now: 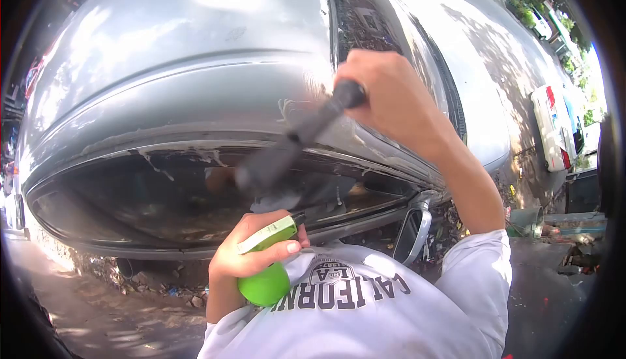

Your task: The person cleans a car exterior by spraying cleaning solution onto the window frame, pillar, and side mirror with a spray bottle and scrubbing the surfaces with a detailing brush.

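My right hand [385, 91] is closed round the dark handle of a blurred black tool [293, 137], which stretches down and left over the edge of the car roof toward the side window. Low in front of my chest, my left hand [251, 248] grips a green spray bottle [264, 284] by its neck and pale-topped head. Beneath the tool lies the silver car roof [195, 85], with whitish streaks along its edge. The dark side window [156, 196] also carries whitish streaks. Motion blur hides whether the tool touches the car.
The car's side mirror [412, 232] juts out near my shirt [365, 313]. The windshield [372, 16] and hood [450, 46] are at the upper right. A white car [553, 127] is parked farther right, above a bucket [525, 222]. Dirt ground [124, 307] lies at the lower left.
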`<state>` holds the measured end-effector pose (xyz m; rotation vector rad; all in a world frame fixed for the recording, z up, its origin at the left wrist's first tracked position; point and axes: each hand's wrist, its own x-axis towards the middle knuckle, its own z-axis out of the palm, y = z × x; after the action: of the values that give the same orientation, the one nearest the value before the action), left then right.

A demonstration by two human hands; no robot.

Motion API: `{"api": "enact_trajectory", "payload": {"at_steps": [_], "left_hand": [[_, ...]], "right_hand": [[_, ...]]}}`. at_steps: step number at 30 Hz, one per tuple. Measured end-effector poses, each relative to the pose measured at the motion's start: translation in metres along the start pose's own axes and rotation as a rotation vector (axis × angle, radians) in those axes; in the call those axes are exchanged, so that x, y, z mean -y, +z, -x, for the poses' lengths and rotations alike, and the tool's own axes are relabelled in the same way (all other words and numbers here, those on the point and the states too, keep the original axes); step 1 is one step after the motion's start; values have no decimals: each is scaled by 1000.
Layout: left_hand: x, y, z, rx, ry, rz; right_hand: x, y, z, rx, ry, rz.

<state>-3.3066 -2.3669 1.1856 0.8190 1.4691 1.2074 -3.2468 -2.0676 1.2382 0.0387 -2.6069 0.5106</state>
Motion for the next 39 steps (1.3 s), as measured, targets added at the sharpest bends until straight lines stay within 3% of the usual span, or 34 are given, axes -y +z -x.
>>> {"api": "enact_trajectory", "payload": {"at_steps": [3, 5, 6, 9, 11, 12, 13, 16, 19, 21, 24, 30, 35, 39], "left_hand": [[0, -5, 2, -22, -11, 39], [-7, -6, -2, 76, -37, -77], [-13, -3, -4, 78, -17, -59], [-5, -2, -8, 87, 10, -40], [-8, 4, -11, 106, 22, -51], [-9, 7, -11, 112, 41, -56], [-10, 7, -9, 121, 35, -57], [-5, 3, -2, 127, -13, -42], [16, -3, 0, 81, 65, 67], [17, 0, -1, 109, 48, 56], [2, 8, -4, 177, 20, -115], [31, 1, 5, 117, 118, 48], [12, 10, 3, 179, 18, -37], [-2, 9, 5, 21, 99, -108]], "right_hand": [[-1, -13, 18, 111, -79, 37], [-2, -33, 13, -85, 337, -271], [11, -48, 7, -148, 403, -320], [14, -25, -2, -316, 416, -436], [3, 8, -9, -355, 369, -645], [6, 11, -11, -271, 446, -786], [8, 13, -6, -277, 455, -786], [18, 25, 21, -346, 349, -386], [33, 32, 56, -405, 386, -344], [24, 35, 31, -482, 349, -336], [27, 19, -14, -386, 491, -301], [42, 26, 37, -343, 419, -255], [22, 23, -26, -314, 420, -158], [29, 20, 3, -281, 430, -267]]}}
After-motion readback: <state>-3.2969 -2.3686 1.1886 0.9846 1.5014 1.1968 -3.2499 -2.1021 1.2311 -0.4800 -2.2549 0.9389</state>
